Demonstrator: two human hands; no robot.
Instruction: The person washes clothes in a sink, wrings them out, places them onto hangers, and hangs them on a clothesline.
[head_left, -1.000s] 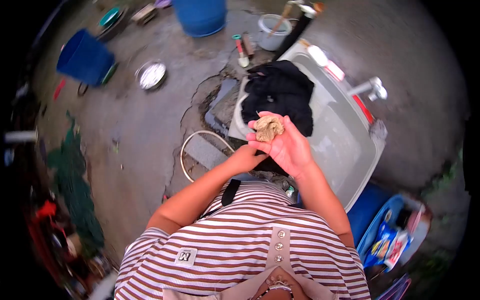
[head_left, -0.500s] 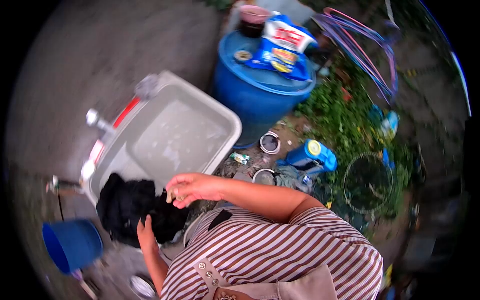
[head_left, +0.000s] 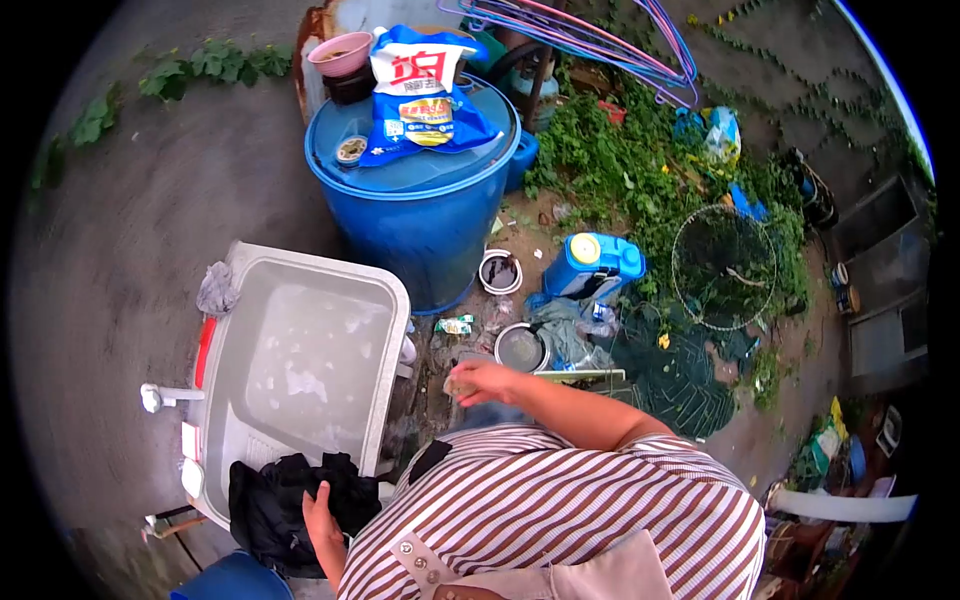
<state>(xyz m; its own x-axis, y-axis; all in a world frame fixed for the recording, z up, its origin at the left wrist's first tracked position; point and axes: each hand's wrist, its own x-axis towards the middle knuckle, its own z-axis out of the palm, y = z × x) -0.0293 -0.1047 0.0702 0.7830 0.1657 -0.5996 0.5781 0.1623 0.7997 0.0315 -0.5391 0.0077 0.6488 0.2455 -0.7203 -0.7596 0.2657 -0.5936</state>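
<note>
My right hand is closed around a small crumpled tan lump, which shows at the fingertips, to the right of the grey sink. At the lower left, my left hand is beside a black cloth, its fingers apart and nothing visible held in them. The cloth lies bunched over the near end of the sink. Cloudy water stands in the basin. Whether the left fingertips touch the cloth is hard to tell.
A blue barrel beyond the sink carries a blue-and-white bag and a pink bowl. A tap sticks out at the left. On the ground are a blue jug, a round container and green netting.
The view has swung to the right, bringing the barrel and plants in. My right hand, still with the tan lump, has moved away from the cloth and my left hand.
</note>
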